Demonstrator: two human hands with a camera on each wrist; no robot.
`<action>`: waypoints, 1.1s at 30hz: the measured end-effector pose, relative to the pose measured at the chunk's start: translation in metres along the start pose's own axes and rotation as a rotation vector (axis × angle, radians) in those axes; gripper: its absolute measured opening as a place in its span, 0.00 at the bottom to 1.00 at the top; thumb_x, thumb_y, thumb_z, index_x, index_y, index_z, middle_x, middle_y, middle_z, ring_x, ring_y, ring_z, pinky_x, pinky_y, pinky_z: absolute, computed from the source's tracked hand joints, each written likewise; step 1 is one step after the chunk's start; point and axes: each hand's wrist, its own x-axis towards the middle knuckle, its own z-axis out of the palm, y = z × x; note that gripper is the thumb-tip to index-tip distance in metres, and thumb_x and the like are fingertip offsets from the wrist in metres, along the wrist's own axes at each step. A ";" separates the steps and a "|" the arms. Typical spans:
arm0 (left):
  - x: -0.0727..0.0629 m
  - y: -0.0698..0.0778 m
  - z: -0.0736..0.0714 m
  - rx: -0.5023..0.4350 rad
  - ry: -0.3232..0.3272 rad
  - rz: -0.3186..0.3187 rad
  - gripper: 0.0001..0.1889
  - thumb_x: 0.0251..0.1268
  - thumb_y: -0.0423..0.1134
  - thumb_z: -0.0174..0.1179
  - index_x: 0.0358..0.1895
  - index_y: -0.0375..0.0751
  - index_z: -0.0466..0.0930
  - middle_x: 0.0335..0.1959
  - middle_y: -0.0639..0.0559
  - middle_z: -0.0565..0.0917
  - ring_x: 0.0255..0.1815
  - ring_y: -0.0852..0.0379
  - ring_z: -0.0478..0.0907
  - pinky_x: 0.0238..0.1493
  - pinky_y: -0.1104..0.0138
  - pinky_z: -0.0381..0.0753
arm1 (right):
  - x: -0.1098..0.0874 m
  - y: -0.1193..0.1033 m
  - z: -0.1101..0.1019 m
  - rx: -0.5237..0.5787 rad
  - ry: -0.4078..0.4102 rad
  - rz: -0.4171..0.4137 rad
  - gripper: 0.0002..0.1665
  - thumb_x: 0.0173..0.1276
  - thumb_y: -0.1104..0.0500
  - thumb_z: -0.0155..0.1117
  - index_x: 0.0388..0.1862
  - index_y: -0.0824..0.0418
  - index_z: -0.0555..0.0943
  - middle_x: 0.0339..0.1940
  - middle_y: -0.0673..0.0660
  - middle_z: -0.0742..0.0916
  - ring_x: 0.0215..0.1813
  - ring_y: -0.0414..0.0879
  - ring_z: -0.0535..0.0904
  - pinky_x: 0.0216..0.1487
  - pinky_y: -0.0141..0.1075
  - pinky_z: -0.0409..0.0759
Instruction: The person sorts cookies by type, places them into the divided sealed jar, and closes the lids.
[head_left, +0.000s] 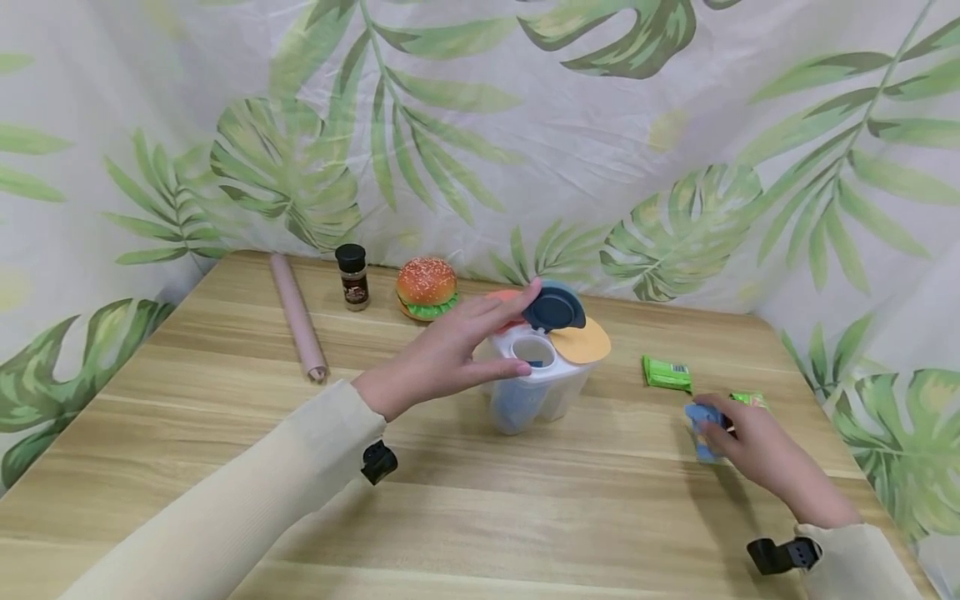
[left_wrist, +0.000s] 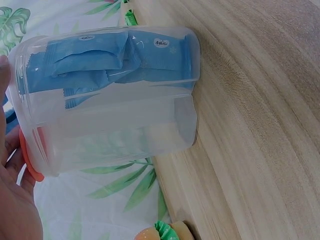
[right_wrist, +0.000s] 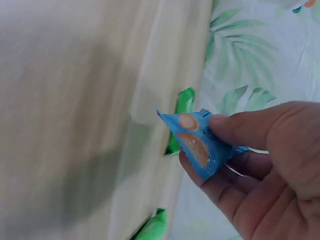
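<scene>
A clear compartment storage box (head_left: pixel 557 400) stands on the table, its dark blue lid (head_left: pixel 555 307) flipped up over a round opening. Several blue snack packets (left_wrist: pixel 90 55) lie inside one compartment. My left hand (head_left: pixel 457 346) is at the box's top, its straight fingers against the raised lid and its thumb over the rim of the opening. To the right, my right hand (head_left: pixel 757 442) pinches a blue snack packet (right_wrist: pixel 197 142) with a biscuit picture between thumb and fingers, above the table. Two green packets (head_left: pixel 666 373) lie close by that hand.
An orange-yellow lid (head_left: pixel 583 342) and an orange-red lid (left_wrist: pixel 31 157) sit shut on the box. Behind and to its left are a toy hamburger (head_left: pixel 427 287), a black-capped spice jar (head_left: pixel 352 277) and a pinkish roll (head_left: pixel 297 317). A leaf-print cloth (head_left: pixel 450 125) hangs behind the table.
</scene>
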 end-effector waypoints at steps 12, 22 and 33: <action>0.000 -0.002 0.002 0.010 0.018 0.012 0.49 0.69 0.52 0.70 0.86 0.54 0.50 0.77 0.50 0.75 0.79 0.48 0.69 0.79 0.48 0.69 | 0.016 -0.061 -0.026 0.118 0.433 -0.281 0.25 0.66 0.73 0.72 0.62 0.62 0.84 0.40 0.61 0.91 0.39 0.20 0.81 0.39 0.14 0.80; 0.001 -0.001 0.003 0.008 0.019 0.022 0.49 0.69 0.51 0.70 0.86 0.53 0.50 0.76 0.50 0.76 0.79 0.48 0.70 0.79 0.48 0.69 | 0.040 -0.125 -0.035 0.360 0.497 -0.497 0.30 0.60 0.82 0.70 0.60 0.63 0.85 0.44 0.59 0.90 0.41 0.31 0.86 0.43 0.20 0.85; 0.001 0.000 0.000 -0.014 0.016 0.034 0.49 0.69 0.50 0.71 0.86 0.52 0.51 0.78 0.48 0.73 0.79 0.47 0.70 0.79 0.49 0.69 | 0.071 -0.165 -0.021 0.378 0.554 -0.676 0.25 0.59 0.80 0.73 0.55 0.68 0.86 0.47 0.64 0.92 0.45 0.34 0.87 0.51 0.22 0.85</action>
